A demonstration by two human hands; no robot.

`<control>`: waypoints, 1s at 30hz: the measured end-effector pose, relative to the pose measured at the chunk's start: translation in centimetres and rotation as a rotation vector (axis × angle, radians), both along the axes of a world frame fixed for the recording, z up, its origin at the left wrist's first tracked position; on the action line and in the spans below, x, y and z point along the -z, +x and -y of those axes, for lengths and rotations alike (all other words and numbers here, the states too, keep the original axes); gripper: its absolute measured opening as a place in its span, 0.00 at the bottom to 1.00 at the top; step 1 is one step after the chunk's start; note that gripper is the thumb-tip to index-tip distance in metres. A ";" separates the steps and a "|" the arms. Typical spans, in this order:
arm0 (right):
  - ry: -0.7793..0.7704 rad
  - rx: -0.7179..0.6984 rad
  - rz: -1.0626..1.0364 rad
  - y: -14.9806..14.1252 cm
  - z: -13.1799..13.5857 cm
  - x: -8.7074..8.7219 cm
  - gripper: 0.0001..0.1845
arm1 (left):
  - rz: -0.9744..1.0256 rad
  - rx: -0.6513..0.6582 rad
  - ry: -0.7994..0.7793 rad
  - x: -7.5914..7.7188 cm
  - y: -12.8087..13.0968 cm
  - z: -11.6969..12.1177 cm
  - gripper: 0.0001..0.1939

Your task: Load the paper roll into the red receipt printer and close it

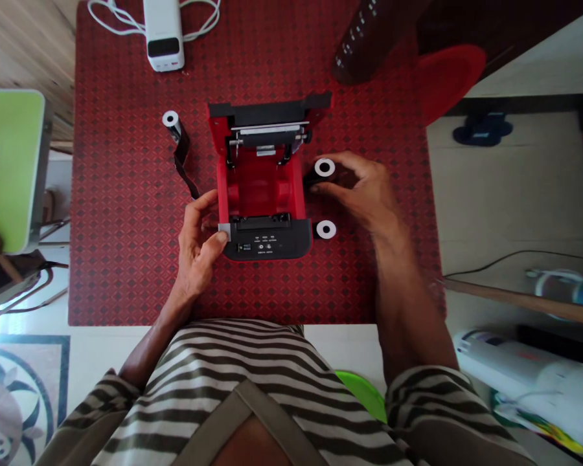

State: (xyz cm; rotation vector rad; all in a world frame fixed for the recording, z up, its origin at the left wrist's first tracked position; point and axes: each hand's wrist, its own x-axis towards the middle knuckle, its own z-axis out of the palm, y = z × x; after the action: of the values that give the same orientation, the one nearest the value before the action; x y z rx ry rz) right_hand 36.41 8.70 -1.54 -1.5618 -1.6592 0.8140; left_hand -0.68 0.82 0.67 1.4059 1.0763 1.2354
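Observation:
An open red-and-black printer [261, 188] stands in the middle of the red patterned mat [126, 259], its red inner cavity showing. My left hand [199, 243] is at the printer's front left corner, with the thumb pressing a small grey tab [224, 232]. My right hand [354, 188] grips a black ribbon roll with a white core [324, 168] beside the printer's right wall. Just below it lies a second white-cored roll [326, 229], partly hidden by the printer. Left of the printer stands a third roll [170, 120], trailing a loose black ribbon strip [182, 165].
A white power bank [164, 35] with a white cable lies at the mat's far edge. A dark ribbed object [374, 39] and a red round lid [449, 81] sit at the far right. A green-topped surface [12, 168] stands left of the mat.

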 end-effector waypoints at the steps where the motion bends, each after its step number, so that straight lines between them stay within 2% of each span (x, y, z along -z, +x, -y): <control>1: 0.002 0.003 -0.007 -0.2 -0.3 -0.1 0.24 | 0.007 0.008 0.006 0.0 0.0 0.0 0.32; 4: 0.022 0.066 -0.033 -0.8 0.0 -1.7 0.20 | 0.012 0.010 -0.002 0.0 0.0 0.1 0.32; 6: 0.062 0.118 -0.047 -0.9 1.6 -4.6 0.21 | -0.001 0.001 -0.024 0.1 0.1 0.2 0.34; 8: 0.107 0.134 -0.071 -0.9 4.0 -8.7 0.23 | 0.001 -0.011 -0.038 0.2 0.4 0.4 0.35; 11: 0.049 0.039 0.022 -1.5 7.1 -15.0 0.24 | 0.029 -0.036 -0.053 0.6 0.8 0.6 0.37; 13: 0.039 -0.199 0.134 -2.7 7.6 -17.2 0.31 | 0.038 -0.042 -0.065 0.7 0.9 0.7 0.38; 14: 0.086 -0.316 0.208 -3.6 7.3 -17.6 0.33 | 0.037 -0.042 -0.070 0.7 1.0 0.7 0.39; 16: 0.167 -0.429 0.370 -5.8 6.0 -17.0 0.31 | 0.031 -0.037 -0.080 0.6 1.1 0.7 0.40; 17: 0.220 -0.421 0.449 -6.9 5.2 -16.3 0.26 | 0.029 -0.034 -0.084 0.5 1.1 0.8 0.40; 19: 0.213 -0.449 0.592 -8.9 3.9 -15.0 0.17 | 0.026 -0.026 -0.094 0.3 1.1 0.8 0.39; 21: 0.198 -0.484 0.682 -10.2 3.3 -14.3 0.13 | 0.022 -0.016 -0.107 0.1 1.2 0.9 0.38; 27: 0.108 -0.492 0.836 -12.5 3.4 -14.9 0.18 | 0.011 0.003 -0.123 -0.2 1.2 1.1 0.36; 30: 0.088 -0.441 0.876 -13.5 2.9 -14.5 0.19 | 0.007 0.008 -0.110 -0.4 1.2 1.2 0.35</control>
State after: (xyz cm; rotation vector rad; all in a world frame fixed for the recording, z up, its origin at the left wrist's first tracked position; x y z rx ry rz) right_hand 22.87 5.85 12.95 -1.6131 -2.6858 0.2234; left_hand 0.48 -0.38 1.11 1.3199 1.1164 1.1569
